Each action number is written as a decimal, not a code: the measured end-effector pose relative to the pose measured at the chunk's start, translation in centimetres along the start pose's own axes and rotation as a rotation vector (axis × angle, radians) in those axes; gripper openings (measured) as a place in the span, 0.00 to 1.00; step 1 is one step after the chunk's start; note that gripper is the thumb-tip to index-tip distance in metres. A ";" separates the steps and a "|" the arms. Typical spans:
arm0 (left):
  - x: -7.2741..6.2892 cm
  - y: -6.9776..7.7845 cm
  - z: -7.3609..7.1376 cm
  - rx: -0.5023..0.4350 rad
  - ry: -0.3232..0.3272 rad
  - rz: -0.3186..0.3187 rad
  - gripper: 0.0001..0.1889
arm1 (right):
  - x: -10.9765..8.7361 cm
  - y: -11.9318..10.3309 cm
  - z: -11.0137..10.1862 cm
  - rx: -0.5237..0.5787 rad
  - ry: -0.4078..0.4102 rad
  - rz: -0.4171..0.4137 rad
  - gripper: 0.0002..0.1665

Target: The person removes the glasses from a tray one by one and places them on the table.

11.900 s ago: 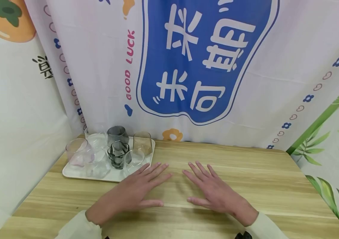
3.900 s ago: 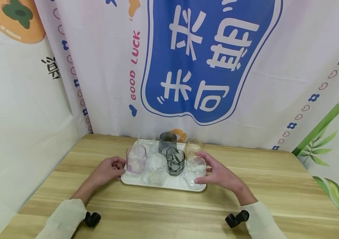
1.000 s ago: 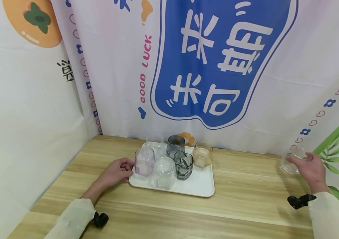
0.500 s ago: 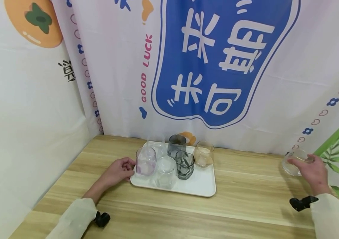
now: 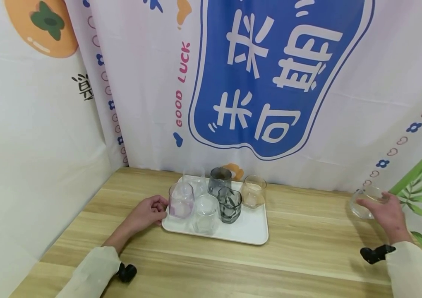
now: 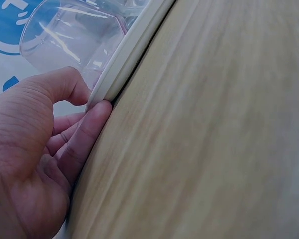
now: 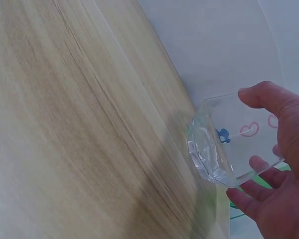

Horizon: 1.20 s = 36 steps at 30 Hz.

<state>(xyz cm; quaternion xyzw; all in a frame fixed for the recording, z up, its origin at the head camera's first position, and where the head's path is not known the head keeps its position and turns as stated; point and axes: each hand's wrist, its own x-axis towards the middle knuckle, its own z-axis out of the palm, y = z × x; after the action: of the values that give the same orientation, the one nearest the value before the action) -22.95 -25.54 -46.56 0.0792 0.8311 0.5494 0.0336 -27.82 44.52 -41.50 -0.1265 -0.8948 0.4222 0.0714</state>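
Note:
My left hand [image 5: 147, 213] pinches the left rim of a white tray [image 5: 248, 236], thumb and index finger at its edge in the left wrist view. At the table's back right my right hand [image 5: 389, 215] holds a clear glass [image 7: 214, 144], thumb on one side and fingers on the other. Its thick faceted base is close over the wood. Still on the tray are a pinkish glass [image 5: 181, 205], a clear glass [image 5: 206, 217], another clear glass at the back left, a smoky grey glass [image 5: 220, 180], a dark faceted glass [image 5: 229, 207] and an amber glass [image 5: 253, 194].
The wooden table [image 5: 308, 248] reaches a printed cloth [image 5: 151, 103] at its back. More cloth hangs along the left and right sides. A black wrist mount [image 5: 376, 253] sits on the right sleeve, another black mount [image 5: 126, 273] on the left.
The tray has come rightward from the back left, with my left hand now at its rim. My right hand took the clear glass from its front right corner to the back right; almost still lately.

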 end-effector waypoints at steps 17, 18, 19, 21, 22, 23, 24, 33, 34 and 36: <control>0.1 -0.4 -0.1 0.023 -0.007 0.026 0.17 | -1.1 -5.5 2.9 -0.004 0.330 -0.173 0.47; 0.1 -0.4 -0.1 0.023 -0.009 0.027 0.17 | -1.2 -6.0 3.3 0.011 0.324 -0.203 0.45; 0.1 -0.4 -0.1 0.022 -0.009 0.027 0.17 | -1.4 -6.5 3.8 0.021 0.311 -0.229 0.44; 0.1 -0.3 -0.1 0.021 -0.008 0.022 0.16 | -1.7 -7.4 4.9 0.021 0.263 -0.278 0.42; 0.1 -0.3 -0.1 0.022 -0.010 0.023 0.16 | -2.0 -7.9 5.4 0.024 0.227 -0.305 0.41; 0.0 -0.3 -0.1 0.023 -0.012 0.026 0.16 | -2.1 -8.3 6.0 0.027 0.188 -0.330 0.41; 0.0 -0.2 -0.1 0.024 -0.014 0.029 0.17 | -2.4 -8.7 6.5 0.027 0.144 -0.350 0.41; 0.1 -0.3 -0.1 0.026 -0.011 0.023 0.17 | -4.3 -11.6 11.7 0.068 -0.127 -0.480 0.41; 0.1 -0.4 -0.1 0.025 -0.013 0.024 0.17 | -4.5 -11.8 12.2 0.067 -0.153 -0.480 0.41; 0.2 -0.4 -0.1 0.023 -0.014 0.026 0.17 | -4.9 -12.3 13.1 0.066 -0.203 -0.482 0.42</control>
<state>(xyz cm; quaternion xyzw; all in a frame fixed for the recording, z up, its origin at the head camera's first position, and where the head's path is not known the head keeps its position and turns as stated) -23.17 -25.75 -46.91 0.0942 0.8359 0.5398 0.0314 -28.26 25.90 -40.37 0.1355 -0.8874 0.4326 0.0840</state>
